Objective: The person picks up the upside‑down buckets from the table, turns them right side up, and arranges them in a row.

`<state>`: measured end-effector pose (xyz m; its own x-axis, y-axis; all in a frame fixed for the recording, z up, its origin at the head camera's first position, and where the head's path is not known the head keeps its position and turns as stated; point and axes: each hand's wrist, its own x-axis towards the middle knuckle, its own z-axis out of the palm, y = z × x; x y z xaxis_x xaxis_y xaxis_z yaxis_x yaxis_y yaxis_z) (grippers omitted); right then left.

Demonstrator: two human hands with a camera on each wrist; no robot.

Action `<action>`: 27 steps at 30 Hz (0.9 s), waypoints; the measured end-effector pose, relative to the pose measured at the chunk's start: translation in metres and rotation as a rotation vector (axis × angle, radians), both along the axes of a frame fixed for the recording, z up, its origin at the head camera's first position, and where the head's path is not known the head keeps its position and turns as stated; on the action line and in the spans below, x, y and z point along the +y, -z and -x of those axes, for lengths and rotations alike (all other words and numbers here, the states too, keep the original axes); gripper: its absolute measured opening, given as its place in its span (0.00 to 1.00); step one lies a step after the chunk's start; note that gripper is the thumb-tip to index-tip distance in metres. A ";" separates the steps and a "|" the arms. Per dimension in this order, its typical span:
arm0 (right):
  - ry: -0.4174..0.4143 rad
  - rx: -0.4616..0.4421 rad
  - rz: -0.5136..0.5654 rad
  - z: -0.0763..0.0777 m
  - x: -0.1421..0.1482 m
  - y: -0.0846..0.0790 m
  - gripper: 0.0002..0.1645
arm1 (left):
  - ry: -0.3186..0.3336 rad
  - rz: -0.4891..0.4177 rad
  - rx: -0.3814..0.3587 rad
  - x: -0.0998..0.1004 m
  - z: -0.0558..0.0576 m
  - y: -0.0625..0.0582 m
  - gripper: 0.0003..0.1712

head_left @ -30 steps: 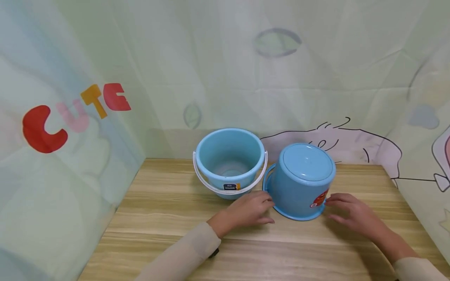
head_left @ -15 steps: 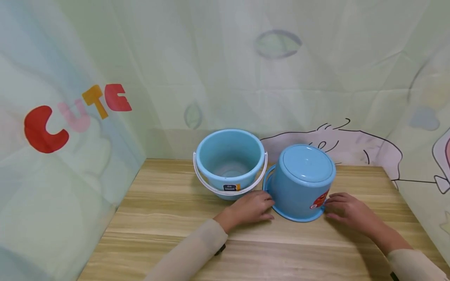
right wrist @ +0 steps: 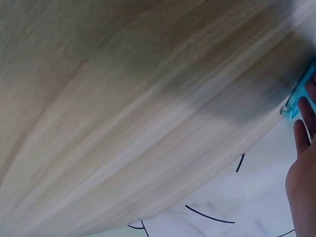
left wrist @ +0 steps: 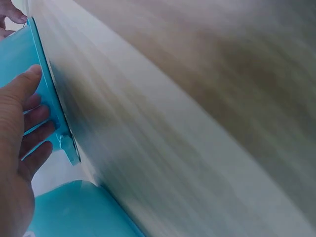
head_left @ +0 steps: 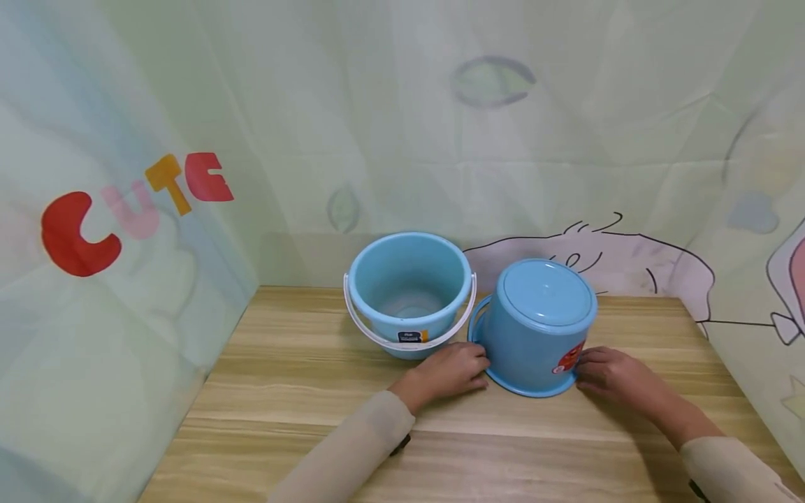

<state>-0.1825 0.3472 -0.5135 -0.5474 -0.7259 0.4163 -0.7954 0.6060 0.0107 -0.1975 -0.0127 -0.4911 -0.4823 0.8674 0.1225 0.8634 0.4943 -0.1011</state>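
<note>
A blue plastic bucket [head_left: 528, 342] stands upside down on the wooden table, its base facing up and a red sticker on its right side. On its left, the fingers of my left hand [head_left: 448, 370] touch the wall just above the rim, thumb near the rim. My right hand [head_left: 616, 378] has its fingertips right at the rim on the other side. In the left wrist view, the left hand [left wrist: 22, 118] lies against the overturned bucket [left wrist: 47, 79] with fingers loosely bent. The right hand [right wrist: 303, 158] shows partly at the edge of its wrist view, beside the bucket's rim [right wrist: 296, 101].
A second light-blue bucket [head_left: 411, 321] stands upright to the left, its white handle [head_left: 377, 337] hanging in front. The overturned bucket's blue handle [head_left: 476, 318] lies between the two. A printed cloth [head_left: 402, 140] hangs behind the wooden table [head_left: 289, 391].
Both hands have drawn in closer to the overturned bucket; the right fingertips have moved left to its rim. Neither bucket has visibly moved.
</note>
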 end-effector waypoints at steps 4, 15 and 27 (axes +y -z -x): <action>0.004 -0.020 -0.013 0.000 -0.001 0.001 0.20 | 0.017 0.028 -0.004 0.003 0.000 0.001 0.13; 0.007 -0.002 -0.035 0.001 -0.007 0.002 0.21 | -0.038 0.006 0.018 0.010 0.003 0.016 0.13; 0.038 0.010 -0.047 0.000 -0.008 -0.001 0.22 | -0.060 -0.040 0.063 0.016 0.001 0.011 0.12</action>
